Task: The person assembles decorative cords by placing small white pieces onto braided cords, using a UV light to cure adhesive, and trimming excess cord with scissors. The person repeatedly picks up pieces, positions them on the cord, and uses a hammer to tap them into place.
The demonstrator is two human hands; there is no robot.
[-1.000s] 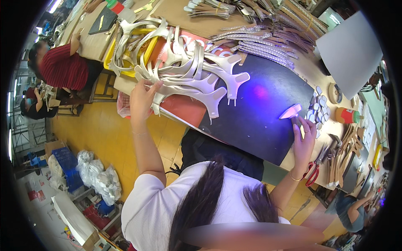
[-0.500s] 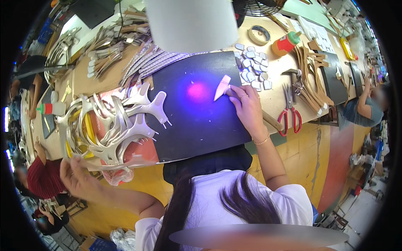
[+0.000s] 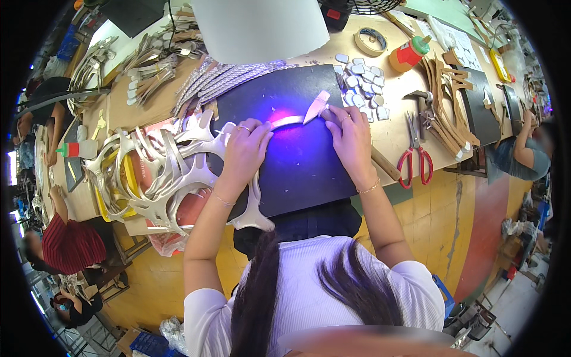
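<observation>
Mid-frame: left fingers (image 3: 254, 125) pinch silver strap piece (image 3: 288, 121), prolly light, bendy, edge hold's best; right fingers (image 3: 344, 115) grip hammer (image 3: 316, 107), likely head-heavy, handle's safest.

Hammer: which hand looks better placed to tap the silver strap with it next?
Probably the right hand: it grips the hammer, whose head is close to the silver strap. The left hand holds the strap over the black mat.

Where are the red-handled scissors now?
At the head view's right, the scissors lie on the table's near edge, between the right hand and brown straps.
</observation>
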